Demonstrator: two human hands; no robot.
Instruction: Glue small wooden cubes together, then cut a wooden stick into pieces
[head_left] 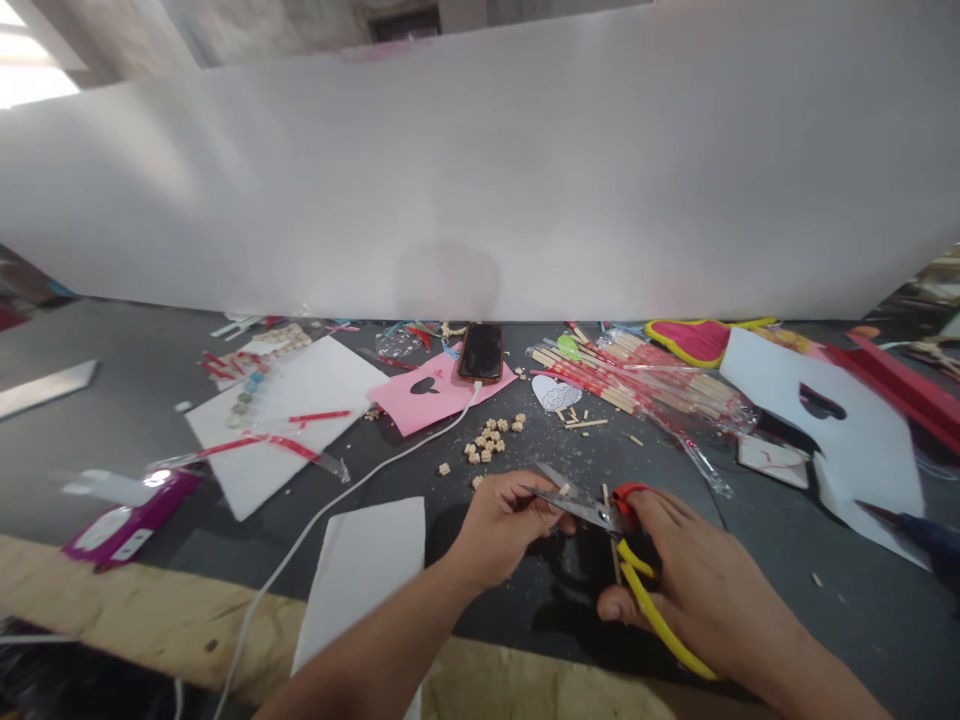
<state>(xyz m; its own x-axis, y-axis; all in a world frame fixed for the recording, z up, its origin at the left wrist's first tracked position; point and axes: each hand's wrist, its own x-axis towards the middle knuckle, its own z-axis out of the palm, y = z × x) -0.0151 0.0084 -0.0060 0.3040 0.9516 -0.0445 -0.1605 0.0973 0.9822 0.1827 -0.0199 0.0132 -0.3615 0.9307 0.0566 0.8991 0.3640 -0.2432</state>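
Observation:
My right hand (701, 580) grips a pair of scissors (646, 600) with red and yellow handles. The handles are spread and the blades stand apart, pointing left toward my left hand. My left hand (495, 525) is closed in a pinch at the blades. A small pale wooden piece (565, 490) shows between the blades, beside my left fingertips; the fingers partly hide what they grip. A thin wooden stick (606, 494) shows upright by the scissors' pivot, close to my right hand. Small pale wooden cluster pieces (491, 437) lie beyond my left hand.
A phone (481, 352) with a white cable (360, 467) lies on pink paper (405, 403). Wrapped chopsticks (600, 375) are heaped at the back right. White sheets (247, 480) and a purple packet (135, 520) lie left. A dark-blue-handled tool (919, 530) points in from the right.

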